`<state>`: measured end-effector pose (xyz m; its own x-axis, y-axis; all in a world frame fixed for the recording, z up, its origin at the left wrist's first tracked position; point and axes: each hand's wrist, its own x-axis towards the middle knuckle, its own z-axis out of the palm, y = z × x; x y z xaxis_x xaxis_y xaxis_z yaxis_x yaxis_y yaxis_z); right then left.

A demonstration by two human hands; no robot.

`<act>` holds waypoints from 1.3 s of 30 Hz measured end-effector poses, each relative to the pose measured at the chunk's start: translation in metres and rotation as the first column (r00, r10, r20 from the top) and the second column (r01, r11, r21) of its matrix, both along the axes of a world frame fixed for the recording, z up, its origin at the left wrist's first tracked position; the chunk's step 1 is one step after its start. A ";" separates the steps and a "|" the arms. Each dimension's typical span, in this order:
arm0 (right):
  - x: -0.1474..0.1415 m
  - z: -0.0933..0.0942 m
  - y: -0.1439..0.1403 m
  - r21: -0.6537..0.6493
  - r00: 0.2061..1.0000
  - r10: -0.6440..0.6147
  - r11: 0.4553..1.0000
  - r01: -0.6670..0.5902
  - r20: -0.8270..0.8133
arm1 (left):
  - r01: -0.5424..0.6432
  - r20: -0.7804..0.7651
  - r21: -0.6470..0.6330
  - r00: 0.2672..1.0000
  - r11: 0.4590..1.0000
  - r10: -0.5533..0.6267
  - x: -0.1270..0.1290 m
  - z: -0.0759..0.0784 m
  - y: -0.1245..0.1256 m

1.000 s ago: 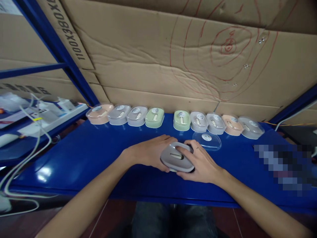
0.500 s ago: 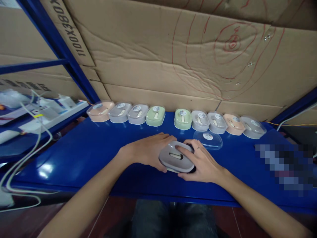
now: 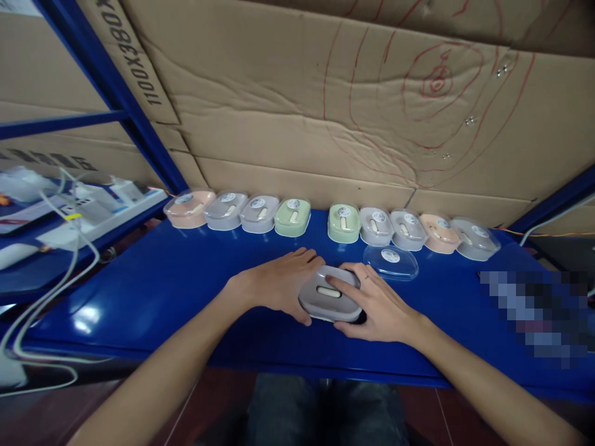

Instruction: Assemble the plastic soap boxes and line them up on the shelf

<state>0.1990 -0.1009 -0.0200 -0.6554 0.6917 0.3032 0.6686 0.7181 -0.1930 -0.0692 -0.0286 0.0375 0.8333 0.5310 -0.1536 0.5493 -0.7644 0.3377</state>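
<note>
A grey rounded box (image 3: 341, 305) with a dark slot and a pale bar in its top is held between both hands, low over the blue table. My left hand (image 3: 283, 282) grips its left side, with the thumb at the near left corner. My right hand (image 3: 376, 300) clasps the right side, its index finger lying across the top and its thumb at the near edge. The box's underside is hidden. A clear plastic lid (image 3: 402, 265) with a round label lies on the table just beyond my right hand.
Along the cardboard wall stand several lidded boxes: peach (image 3: 186, 217), grey (image 3: 258, 220) and green (image 3: 292, 224) at left, more from a green one (image 3: 343, 232) rightwards. White cables (image 3: 69, 260) and power strips are at far left. A blurred patch (image 3: 534, 316) covers something at right.
The grey box has tilted flatter, its right end dropping a little. My right hand has shifted slightly left with it. My left hand has hardly moved.
</note>
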 end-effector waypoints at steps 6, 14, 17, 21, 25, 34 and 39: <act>0.001 0.001 -0.001 0.005 1.000 0.016 1.000 -0.016 -0.006 | 0.063 0.132 -0.047 0.990 0.997 -0.057 0.000 0.008 -0.001; 0.037 0.010 0.019 0.240 0.947 -0.232 0.928 0.284 -0.224 | -0.072 0.157 -0.035 0.985 0.997 0.077 0.009 -0.005 0.006; 0.054 0.011 0.028 0.264 0.902 -0.424 0.864 0.429 -0.079 | -0.093 0.203 -0.018 0.975 0.996 0.095 0.012 -0.013 0.010; 0.063 0.011 0.032 0.224 0.874 -0.476 0.866 0.447 0.098 | -0.092 0.230 -0.012 0.969 0.996 0.093 0.013 -0.016 0.013; 0.065 0.013 0.030 0.214 0.885 -0.450 0.882 0.420 0.117 | -0.098 0.208 -0.007 0.973 0.995 0.097 0.011 -0.016 0.016; 0.071 0.011 0.029 0.100 0.893 -0.437 0.899 0.427 0.108 | -0.111 0.147 -0.063 0.982 0.992 0.119 0.000 -0.011 0.019; 0.072 0.022 0.030 0.073 0.888 -0.459 0.885 0.460 -0.029 | -0.125 0.175 -0.090 0.975 0.988 0.139 -0.003 -0.013 0.023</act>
<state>0.2707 -0.0706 0.0016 -0.2657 0.8894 0.3721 0.9256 0.3433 -0.1597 -0.0719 -0.0052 0.0247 0.7745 0.6303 -0.0525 0.5682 -0.6569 0.4955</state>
